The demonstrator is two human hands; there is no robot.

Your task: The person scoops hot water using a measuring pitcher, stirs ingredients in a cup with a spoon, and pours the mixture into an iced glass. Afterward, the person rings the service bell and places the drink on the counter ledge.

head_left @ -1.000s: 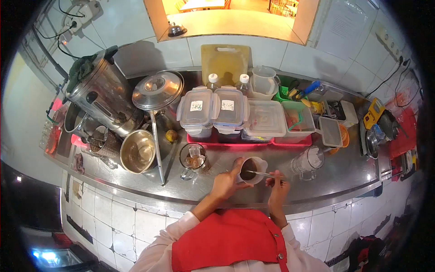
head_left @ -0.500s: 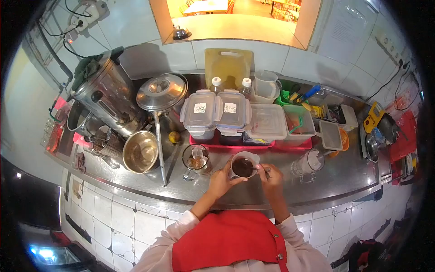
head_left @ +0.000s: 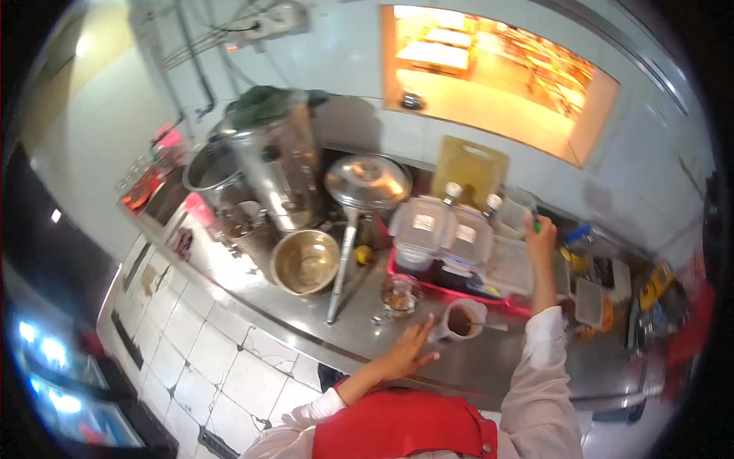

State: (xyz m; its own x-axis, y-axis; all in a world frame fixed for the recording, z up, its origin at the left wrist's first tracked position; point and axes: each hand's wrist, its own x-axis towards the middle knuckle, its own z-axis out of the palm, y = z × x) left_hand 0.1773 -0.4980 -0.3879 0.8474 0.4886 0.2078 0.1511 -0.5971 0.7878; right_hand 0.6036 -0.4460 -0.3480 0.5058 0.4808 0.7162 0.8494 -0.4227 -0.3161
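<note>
My left hand (head_left: 409, 350) lies with fingers spread beside a clear plastic cup (head_left: 480, 312) of brown liquid (head_left: 459, 321), close to its handle. A spoon (head_left: 495, 327) rests in this cup, its handle sticking out to the right. Left of the cup stands a glass mug (head_left: 400, 297) with ice and brown liquid. My right hand (head_left: 541, 233) reaches to the back, beside a clear plastic jug (head_left: 515, 214). Its fingers are curled around something small and green, too blurred to name.
Lidded containers (head_left: 423, 222) stand in a pink tray (head_left: 432, 288) behind the cup. A steel bowl (head_left: 305, 262), a lidded pot (head_left: 368, 182) and a tall steel urn (head_left: 277, 164) are on the left. A yellow cutting board (head_left: 469, 170) leans on the wall.
My right hand has let go of the spoon and moved to the back right. My left hand has come off the cup, which now stands on the counter. The view has turned left.
</note>
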